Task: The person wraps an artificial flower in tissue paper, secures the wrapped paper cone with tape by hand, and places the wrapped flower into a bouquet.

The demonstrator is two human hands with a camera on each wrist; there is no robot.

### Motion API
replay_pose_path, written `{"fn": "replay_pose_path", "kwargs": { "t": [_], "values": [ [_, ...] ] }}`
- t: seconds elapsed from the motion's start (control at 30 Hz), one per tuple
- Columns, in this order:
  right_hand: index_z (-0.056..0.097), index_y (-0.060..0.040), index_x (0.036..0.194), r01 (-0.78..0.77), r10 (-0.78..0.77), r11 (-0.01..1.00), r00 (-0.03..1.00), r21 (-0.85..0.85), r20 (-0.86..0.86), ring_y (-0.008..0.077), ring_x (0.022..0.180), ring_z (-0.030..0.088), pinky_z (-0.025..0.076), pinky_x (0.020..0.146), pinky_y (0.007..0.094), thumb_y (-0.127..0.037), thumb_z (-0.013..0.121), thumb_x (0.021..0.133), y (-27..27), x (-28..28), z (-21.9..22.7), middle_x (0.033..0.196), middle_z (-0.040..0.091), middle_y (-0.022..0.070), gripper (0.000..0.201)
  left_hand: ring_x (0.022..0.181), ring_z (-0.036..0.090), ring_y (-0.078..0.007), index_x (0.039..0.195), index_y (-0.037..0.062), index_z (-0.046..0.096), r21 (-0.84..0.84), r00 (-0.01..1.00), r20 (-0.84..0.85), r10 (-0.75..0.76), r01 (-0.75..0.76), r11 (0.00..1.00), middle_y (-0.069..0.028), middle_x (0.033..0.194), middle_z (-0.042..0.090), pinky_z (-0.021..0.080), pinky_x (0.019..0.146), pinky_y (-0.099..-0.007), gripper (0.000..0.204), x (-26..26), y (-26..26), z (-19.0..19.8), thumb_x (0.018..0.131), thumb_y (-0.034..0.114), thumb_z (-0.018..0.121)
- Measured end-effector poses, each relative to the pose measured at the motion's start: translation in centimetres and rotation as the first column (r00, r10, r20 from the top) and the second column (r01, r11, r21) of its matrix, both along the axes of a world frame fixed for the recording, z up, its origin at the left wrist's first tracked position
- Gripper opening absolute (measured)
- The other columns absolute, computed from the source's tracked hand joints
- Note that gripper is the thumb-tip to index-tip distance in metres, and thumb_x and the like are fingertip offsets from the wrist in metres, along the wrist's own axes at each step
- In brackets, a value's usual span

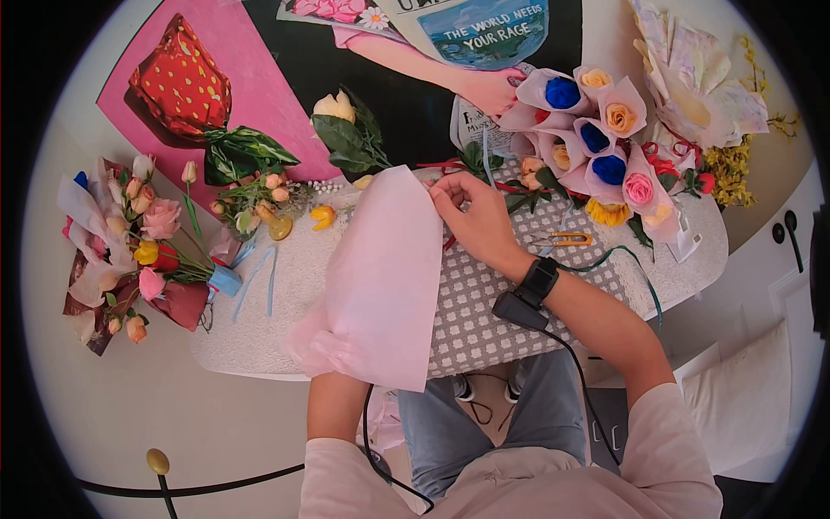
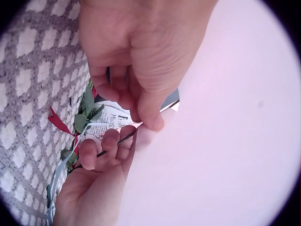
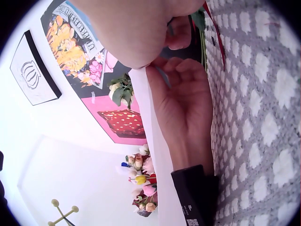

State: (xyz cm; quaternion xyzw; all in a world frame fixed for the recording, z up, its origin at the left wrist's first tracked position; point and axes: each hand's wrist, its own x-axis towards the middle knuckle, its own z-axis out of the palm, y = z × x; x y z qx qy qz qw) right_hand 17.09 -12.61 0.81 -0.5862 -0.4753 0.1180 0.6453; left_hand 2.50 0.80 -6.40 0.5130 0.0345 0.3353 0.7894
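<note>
A large sheet of pale pink wrapping paper (image 1: 385,268) stands up over the table. It hides my left hand in the head view; only the forearm shows below it. In the left wrist view my left hand (image 2: 141,56) pinches the paper's edge, its thumb flat against the sheet. My right hand (image 1: 474,212) holds the same edge at the top corner, thumb and index finger together, other fingers curled. Both hands meet at that edge in the right wrist view, the left hand (image 3: 183,106) below the right hand (image 3: 136,28). Crumpled pink wrap (image 1: 318,346) bunches at the sheet's lower left.
Wrapped single flowers (image 1: 596,138) lie at the right, beside a sunflower (image 1: 609,213). Yellow-handled scissors (image 1: 571,239) and green ribbon (image 1: 635,255) rest on the grey checked cloth (image 1: 484,311). Mixed bouquets (image 1: 138,251) fill the left end. A white rose (image 1: 335,107) lies behind the paper.
</note>
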Motion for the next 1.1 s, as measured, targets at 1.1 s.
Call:
{"fn": "replay_pose_path", "kwargs": {
  "t": [1.1],
  "values": [
    [0.053, -0.0158, 0.133, -0.19, -0.001, 0.963, 0.706, 0.192, 0.708, 0.0321, 0.124, 0.046, 0.035, 0.103, 0.0465, -0.016, 0.084, 0.066, -1.8, -0.5, 2.2, 0.135, 0.047, 0.0109, 0.074, 0.102, 0.067, -0.021, 0.111, 0.0052, 0.063, -0.154, 0.968, -0.075, 0.239, -0.248, 0.956, -0.0083, 0.115, 0.061, 0.057, 0.085, -0.0351, 0.018, -3.2, -3.0, 0.3, 0.101, 0.02, 0.059]
  ]
}}
